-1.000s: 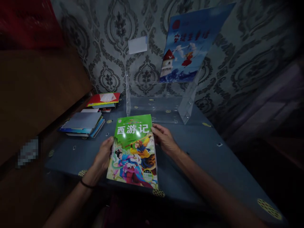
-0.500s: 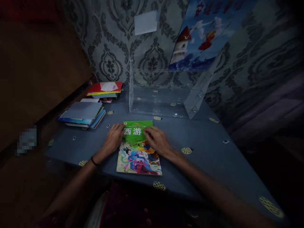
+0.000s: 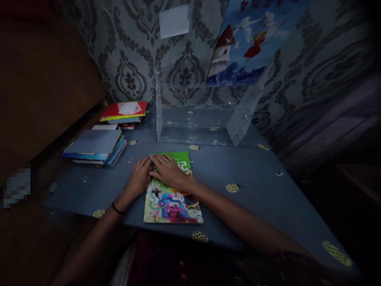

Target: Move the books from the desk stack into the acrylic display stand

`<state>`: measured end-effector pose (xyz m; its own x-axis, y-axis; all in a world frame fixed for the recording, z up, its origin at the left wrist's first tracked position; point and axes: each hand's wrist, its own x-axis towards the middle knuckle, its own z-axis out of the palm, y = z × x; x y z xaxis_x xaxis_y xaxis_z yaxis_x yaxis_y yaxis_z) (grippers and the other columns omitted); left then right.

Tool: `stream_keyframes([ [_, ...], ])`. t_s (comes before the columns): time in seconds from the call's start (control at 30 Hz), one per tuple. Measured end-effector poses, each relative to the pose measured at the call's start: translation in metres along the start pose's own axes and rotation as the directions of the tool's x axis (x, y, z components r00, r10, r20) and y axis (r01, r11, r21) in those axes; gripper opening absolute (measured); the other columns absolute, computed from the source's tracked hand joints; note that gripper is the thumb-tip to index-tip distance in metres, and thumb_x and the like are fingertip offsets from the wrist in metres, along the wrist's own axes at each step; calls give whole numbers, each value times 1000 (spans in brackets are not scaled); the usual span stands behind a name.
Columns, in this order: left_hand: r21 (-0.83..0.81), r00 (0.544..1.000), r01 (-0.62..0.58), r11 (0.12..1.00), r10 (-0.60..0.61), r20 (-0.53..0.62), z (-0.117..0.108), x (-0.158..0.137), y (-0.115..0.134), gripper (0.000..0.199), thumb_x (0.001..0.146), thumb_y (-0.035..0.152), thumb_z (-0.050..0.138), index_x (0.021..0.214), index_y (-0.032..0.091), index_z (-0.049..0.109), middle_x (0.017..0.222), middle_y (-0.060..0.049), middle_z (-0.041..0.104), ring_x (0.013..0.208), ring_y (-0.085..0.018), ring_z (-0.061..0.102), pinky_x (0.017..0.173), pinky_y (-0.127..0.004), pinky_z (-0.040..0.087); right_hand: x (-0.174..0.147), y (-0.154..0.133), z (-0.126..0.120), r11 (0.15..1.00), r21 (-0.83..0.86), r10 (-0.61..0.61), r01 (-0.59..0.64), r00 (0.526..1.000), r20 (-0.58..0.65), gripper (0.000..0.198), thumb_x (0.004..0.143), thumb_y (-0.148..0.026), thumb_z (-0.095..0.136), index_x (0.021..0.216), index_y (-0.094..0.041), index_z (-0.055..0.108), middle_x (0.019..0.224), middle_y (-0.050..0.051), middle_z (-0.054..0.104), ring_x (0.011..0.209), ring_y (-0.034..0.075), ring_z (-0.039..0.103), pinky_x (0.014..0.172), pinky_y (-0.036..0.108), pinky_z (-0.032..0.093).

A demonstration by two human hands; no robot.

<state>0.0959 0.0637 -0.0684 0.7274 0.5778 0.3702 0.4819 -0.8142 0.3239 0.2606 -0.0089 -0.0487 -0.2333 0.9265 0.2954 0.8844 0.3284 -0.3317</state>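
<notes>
Green across its top, the book point(image 3: 172, 204) lies flat on the table point(image 3: 253, 214), close to the front edge, its cover face up. The right hand point(image 3: 169, 172) lies over the upper part of the cover, hiding some of the title; its fingers are extended and spread a little, reaching to the left edge and grasping nothing. The left hand point(image 3: 139, 176) is at the upper left edge, fingers nearly straight and close together, meeting the right fingertips; whether they pinch the edge, I cannot tell. A dark band point(image 3: 118, 208) circles the left wrist.

Behind the book is a clear stand point(image 3: 239, 125), with a blue picture point(image 3: 235, 49) upright above its right part. A white card point(image 3: 174, 22) shows against the patterned wall point(image 3: 131, 79). Left of the stand are two stacks, the near one point(image 3: 93, 142) topped in grey, the far one point(image 3: 123, 111) in red.
</notes>
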Motion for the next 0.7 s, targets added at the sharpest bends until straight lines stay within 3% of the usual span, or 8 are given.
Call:
stream_keyframes([
  [0.1,9,1000,-14,1000,14,-12,0,-1,1,32,100,17,42,128,17,58,127,-14,65,113,-27,60,99,-46,50,-4,1,-1,999,-32,21,-22,1000,-9,57,103,-43,54,149,-10,44,150,20,53,142,31,47,120,54,33],
  [0.4,24,998,-30,999,31,-63,2,-3,1,32,104,24,41,132,19,57,137,-14,62,120,-27,60,103,-49,50,-38,21,-22,963,-125,240,-240,971,-17,43,105,-34,49,141,-11,55,149,19,55,140,32,50,120,58,29],
  [0.57,17,998,-27,999,28,-59,3,-4,-1,32,105,26,40,131,18,57,137,-13,63,120,-26,60,104,-48,50,-65,44,-25,942,-75,315,-327,939,-135,38,104,-31,45,136,-16,59,146,17,59,138,31,51,117,61,31],
  [0.7,34,998,-35,999,37,-57,1,-2,-1,32,105,25,41,131,19,57,136,-13,63,121,-26,59,105,-48,50,-72,63,-20,959,30,280,-281,935,-219,36,101,-31,47,129,-16,63,139,16,64,134,30,55,114,55,37],
])
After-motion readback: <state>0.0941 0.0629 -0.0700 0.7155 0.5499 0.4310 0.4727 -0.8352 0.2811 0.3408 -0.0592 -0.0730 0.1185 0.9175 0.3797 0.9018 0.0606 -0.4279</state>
